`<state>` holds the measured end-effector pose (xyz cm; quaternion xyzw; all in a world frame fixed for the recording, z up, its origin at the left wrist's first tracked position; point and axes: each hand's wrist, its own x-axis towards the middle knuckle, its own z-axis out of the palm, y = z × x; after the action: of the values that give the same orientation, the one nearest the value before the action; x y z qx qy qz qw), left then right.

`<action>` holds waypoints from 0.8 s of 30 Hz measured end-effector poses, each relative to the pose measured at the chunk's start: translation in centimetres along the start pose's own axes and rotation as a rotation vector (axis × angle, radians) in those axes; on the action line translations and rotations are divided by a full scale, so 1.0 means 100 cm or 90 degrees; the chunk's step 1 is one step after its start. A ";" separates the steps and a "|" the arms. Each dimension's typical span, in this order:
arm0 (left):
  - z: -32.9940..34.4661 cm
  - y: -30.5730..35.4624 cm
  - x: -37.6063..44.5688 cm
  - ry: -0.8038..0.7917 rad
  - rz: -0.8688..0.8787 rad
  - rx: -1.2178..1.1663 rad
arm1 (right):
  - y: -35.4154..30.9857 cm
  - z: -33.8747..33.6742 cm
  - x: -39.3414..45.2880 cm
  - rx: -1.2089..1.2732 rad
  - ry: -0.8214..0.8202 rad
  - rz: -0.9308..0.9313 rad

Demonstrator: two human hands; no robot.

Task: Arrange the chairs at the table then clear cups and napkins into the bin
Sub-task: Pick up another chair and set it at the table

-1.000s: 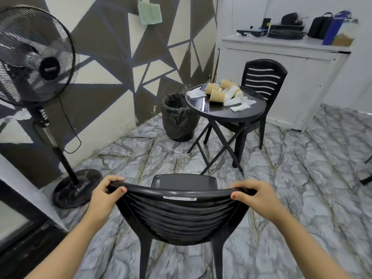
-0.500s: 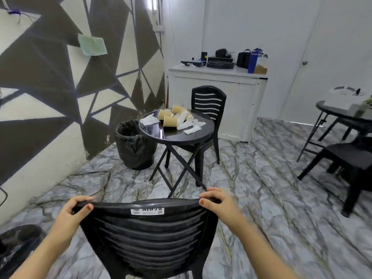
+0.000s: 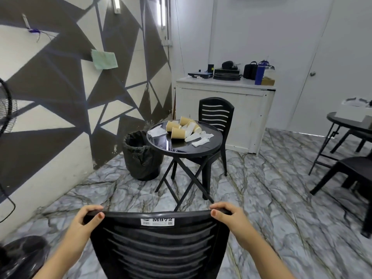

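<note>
While both hands grip, chair hangs between.

Head-height view looks forward and down, table well ahead.

The only text that can be read is "M972", printed in bold black on a white sticker at the top middle of the backrest of the near black chair, with a small round logo and barcode-like marks beside it too small to make out.
</note>
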<state>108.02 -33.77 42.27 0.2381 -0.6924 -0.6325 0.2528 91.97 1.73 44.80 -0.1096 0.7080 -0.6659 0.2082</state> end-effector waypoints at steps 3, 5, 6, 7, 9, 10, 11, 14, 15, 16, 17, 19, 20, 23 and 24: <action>0.004 0.006 0.011 -0.015 -0.017 -0.021 | -0.003 0.000 0.014 0.005 0.007 -0.008; 0.006 0.011 0.022 -0.021 -0.018 -0.018 | -0.009 0.001 0.025 0.013 0.005 -0.012; 0.008 0.014 0.027 -0.019 -0.013 -0.018 | -0.010 0.002 0.032 0.017 0.010 -0.020; 0.010 0.017 0.033 -0.017 -0.011 -0.017 | -0.011 0.002 0.039 0.022 0.017 -0.029; 0.015 0.022 0.046 -0.020 -0.012 -0.024 | -0.015 0.001 0.054 0.028 0.028 -0.045; 0.018 0.026 0.053 -0.026 -0.017 -0.034 | -0.018 0.001 0.062 0.033 0.027 -0.052; 0.021 0.029 0.060 -0.029 -0.022 -0.046 | -0.023 0.002 0.069 0.045 0.025 -0.055; 0.031 0.040 0.086 -0.033 -0.025 -0.078 | -0.036 0.002 0.094 0.064 0.021 -0.061; 0.033 0.043 0.095 -0.037 -0.025 -0.087 | -0.039 0.001 0.104 0.066 0.022 -0.055; 0.036 0.046 0.103 -0.040 -0.025 -0.095 | -0.043 0.001 0.113 0.068 0.023 -0.049; 0.040 0.048 0.112 -0.042 -0.027 -0.101 | -0.046 0.000 0.123 0.070 0.023 -0.047; 0.046 0.053 0.126 -0.040 -0.034 -0.108 | -0.051 -0.001 0.141 0.068 0.023 -0.040; 0.049 0.055 0.133 -0.034 -0.036 -0.111 | -0.055 -0.001 0.148 0.066 0.025 -0.038; 0.055 0.056 0.154 -0.016 -0.024 -0.101 | -0.064 -0.001 0.168 0.071 0.010 -0.045; 0.056 0.056 0.160 -0.013 -0.021 -0.100 | -0.066 -0.002 0.173 0.069 0.005 -0.047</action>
<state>92.23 -39.43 48.25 0.2221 -0.6391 -0.6915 0.2532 75.68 -6.19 48.72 -0.1219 0.6674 -0.7107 0.1861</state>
